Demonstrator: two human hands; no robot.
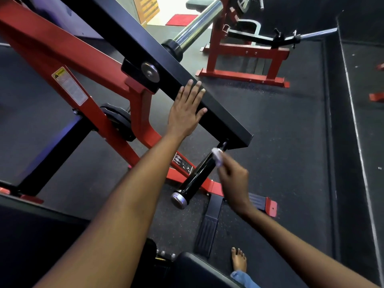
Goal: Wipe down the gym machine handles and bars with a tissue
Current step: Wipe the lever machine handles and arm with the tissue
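A black lever arm (220, 115) of a red-framed gym machine (68, 65) slants across the view. My left hand (186, 110) lies flat against the side of this arm, fingers straight. A glossy black handle (197, 177) with a silver end cap juts from the arm's lower end toward me. My right hand (233, 179) pinches a crumpled white tissue (217, 156) and holds it against the upper part of the handle, near where it joins the arm.
A chrome weight sleeve (199, 23) sticks out from the arm's far part. Another red machine (245, 53) stands behind on the dark rubber floor. A black seat pad (199, 271) and my bare foot (239, 259) are near the bottom. Ridged black foot plates (207, 227) lie below the handle.
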